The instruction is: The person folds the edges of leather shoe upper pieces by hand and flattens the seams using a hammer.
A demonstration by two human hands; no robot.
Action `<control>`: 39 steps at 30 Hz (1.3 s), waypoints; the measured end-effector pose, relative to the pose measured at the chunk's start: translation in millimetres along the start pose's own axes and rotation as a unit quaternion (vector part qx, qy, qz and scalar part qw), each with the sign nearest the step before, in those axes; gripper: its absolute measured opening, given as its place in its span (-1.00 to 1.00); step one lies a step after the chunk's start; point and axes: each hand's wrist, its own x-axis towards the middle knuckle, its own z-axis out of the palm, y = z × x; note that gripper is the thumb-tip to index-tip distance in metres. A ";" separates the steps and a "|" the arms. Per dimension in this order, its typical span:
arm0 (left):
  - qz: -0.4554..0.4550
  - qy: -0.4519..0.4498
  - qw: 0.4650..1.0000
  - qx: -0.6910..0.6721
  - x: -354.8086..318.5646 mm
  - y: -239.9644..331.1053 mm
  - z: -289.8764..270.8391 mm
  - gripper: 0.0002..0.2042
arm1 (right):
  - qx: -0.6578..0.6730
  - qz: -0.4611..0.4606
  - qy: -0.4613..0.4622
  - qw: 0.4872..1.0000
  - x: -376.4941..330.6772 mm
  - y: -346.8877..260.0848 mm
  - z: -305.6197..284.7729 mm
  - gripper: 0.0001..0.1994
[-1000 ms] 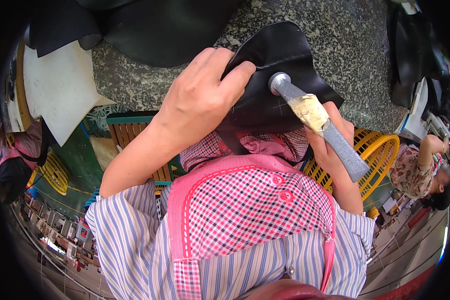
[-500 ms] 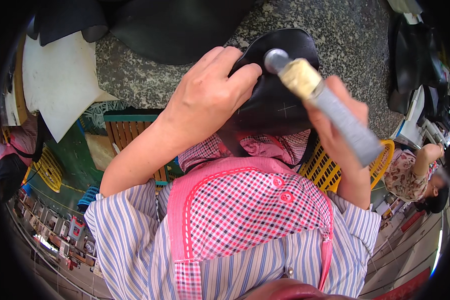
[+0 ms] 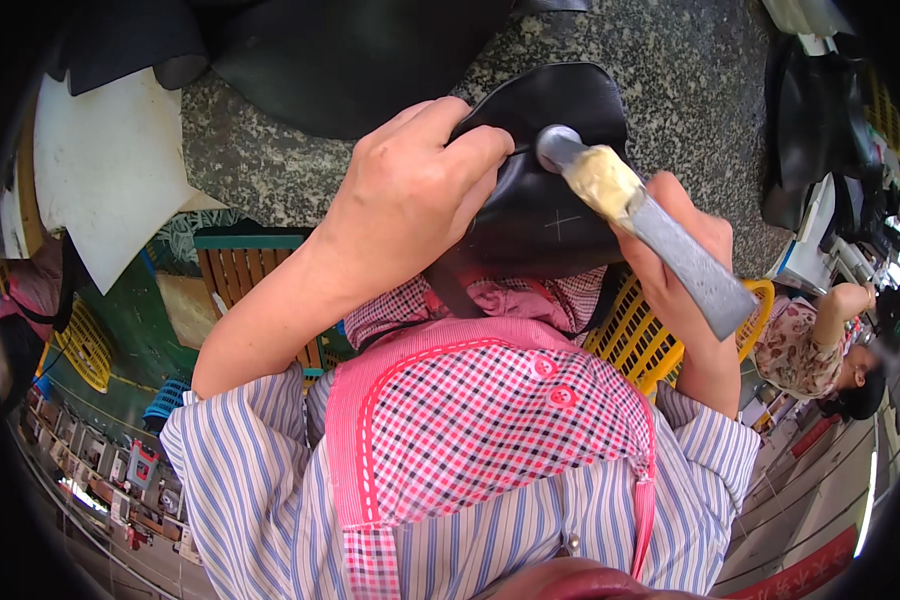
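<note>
Speckled slab (image 3: pixel 270 165), black leather (image 3: pixel 530 220) between hands, left hand (image 3: pixel 415 180) pinching its edge, right hand (image 3: pixel 703 225) gripping hammer (image 3: pixel 685 255)

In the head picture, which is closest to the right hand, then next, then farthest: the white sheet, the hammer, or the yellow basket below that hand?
1. Hammer: held in the right hand.
2. Yellow basket: just below that hand.
3. White sheet: far over on the left.

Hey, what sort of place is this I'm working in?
Probably a leather-goods workshop: there's a hammer over a cross-marked black leather-like piece, and more black sheets lie on the speckled stone worktop.
</note>
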 end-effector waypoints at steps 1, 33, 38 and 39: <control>0.001 0.002 1.000 0.000 1.9 0.4 0.8 -0.85 | 0.017 0.014 0.006 1.000 -5.8 1.4 0.2 -0.83; 0.017 -0.090 0.996 0.005 24.4 9.6 1.9 -0.84 | 0.049 0.037 0.054 0.997 3.1 9.0 -14.6 -0.83; 0.014 -0.080 0.997 0.004 24.5 9.2 1.3 -0.85 | -0.040 -0.034 0.024 0.998 1.8 7.4 -15.7 -0.92; 0.009 -0.077 0.997 0.003 22.4 8.2 2.5 -0.85 | -0.012 -0.014 0.006 1.000 4.8 7.8 -18.8 -0.91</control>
